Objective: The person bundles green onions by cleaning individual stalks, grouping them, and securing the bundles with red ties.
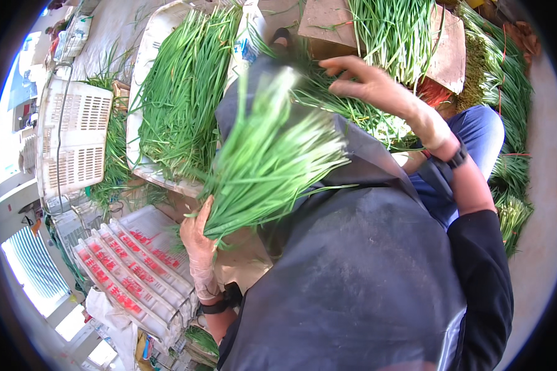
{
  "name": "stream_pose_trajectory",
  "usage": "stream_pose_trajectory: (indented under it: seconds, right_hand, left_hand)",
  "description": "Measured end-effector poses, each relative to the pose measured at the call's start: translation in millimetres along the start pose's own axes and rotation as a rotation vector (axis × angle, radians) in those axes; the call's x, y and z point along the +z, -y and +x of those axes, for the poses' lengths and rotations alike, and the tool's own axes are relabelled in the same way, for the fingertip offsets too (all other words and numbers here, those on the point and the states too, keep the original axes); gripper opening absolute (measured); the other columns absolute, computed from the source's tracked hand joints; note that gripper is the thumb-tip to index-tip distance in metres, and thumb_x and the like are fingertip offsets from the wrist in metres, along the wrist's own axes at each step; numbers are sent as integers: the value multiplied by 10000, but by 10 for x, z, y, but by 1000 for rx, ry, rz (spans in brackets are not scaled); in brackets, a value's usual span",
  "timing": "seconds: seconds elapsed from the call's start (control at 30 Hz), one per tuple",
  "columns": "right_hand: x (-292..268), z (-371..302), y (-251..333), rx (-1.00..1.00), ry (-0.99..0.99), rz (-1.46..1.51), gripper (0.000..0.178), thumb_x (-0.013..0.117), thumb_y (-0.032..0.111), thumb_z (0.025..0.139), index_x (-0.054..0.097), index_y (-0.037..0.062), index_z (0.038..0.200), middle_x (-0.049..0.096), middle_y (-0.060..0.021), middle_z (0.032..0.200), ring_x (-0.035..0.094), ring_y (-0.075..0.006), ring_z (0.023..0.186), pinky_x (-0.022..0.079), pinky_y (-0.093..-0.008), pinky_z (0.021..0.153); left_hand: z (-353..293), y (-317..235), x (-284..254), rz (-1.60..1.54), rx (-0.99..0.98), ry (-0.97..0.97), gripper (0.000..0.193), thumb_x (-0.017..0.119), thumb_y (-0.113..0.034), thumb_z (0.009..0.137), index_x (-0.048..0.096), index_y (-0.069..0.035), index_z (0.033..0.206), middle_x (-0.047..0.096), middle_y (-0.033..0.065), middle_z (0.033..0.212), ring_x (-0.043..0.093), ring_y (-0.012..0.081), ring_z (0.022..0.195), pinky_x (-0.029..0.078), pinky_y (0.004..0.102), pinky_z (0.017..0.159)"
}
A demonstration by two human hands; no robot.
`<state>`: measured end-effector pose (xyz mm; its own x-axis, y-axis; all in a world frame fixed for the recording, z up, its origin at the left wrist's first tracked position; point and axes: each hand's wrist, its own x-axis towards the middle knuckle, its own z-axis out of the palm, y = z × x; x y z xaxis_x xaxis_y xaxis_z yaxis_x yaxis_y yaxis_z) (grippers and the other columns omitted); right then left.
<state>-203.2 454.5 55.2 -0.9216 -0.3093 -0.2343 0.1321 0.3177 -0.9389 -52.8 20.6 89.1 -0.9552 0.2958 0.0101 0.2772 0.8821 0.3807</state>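
A thick bunch of garlic chives (260,179) is gripped at its lower left by my left hand (198,236). The bunch fans up and to the right over my dark apron (353,266), its pale ends blurred by motion. My right hand (377,89) is raised at the upper right with its fingers stretched and apart, nothing in them. Below that hand lie loose chives (377,120). Just beyond it, a bundle of chives (393,37) rests on a cardboard box (445,55).
A white crate (143,74) full of long chives stands at the far left of my lap. Farther left is a slotted pale crate (74,133). Flattened white cartons with red print (130,272) are stacked at the lower left. Tied chive bundles (510,123) line the right side.
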Motion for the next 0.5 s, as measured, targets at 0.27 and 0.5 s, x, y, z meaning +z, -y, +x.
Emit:
stream_pose_trajectory:
  seconds: [0.27,0.5]
  right_hand:
    - [211,301,-611,137,452,-50,245,716,220,855,721,39,1020,676,12,811,545,-69,712,463,-237,652]
    - [45,49,-383,-248,-145,-788,456,691,346,837,604,117,1221,617,-129,1196,613,-308,1031,511,-400,873]
  left_hand:
    - [-195,41,-155,245,47,42,588,713,-257,739,602,-157,1307,657,122,1062,616,311,907,452,409,767]
    - [-23,-100,-334,373,25,17,578,701,-253,745,601,-196,1311,629,99,952,611,296,874,436,404,733]
